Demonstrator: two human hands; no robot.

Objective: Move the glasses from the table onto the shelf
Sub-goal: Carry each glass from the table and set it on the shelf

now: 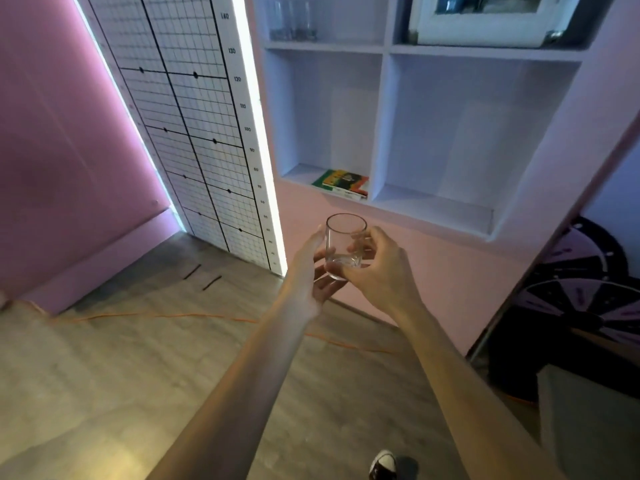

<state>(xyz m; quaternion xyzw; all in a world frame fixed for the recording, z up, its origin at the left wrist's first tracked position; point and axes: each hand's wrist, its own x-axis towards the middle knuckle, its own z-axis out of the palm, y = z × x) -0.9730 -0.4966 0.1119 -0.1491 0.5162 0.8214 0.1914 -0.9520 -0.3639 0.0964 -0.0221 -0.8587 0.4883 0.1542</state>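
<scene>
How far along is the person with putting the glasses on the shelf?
Some glasses already stand in the shelf's top left compartment. One clear glass is held upright in front of it by the left hand and right hand. The table is out of view, so what remains is unknown.

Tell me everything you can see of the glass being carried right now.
The glass is a short, clear, stemless tumbler with a thick base, empty and roughly upright. It is held in the air before the shelf, below its compartments. The left hand cradles its left side and base; the right hand grips its right side.
</scene>
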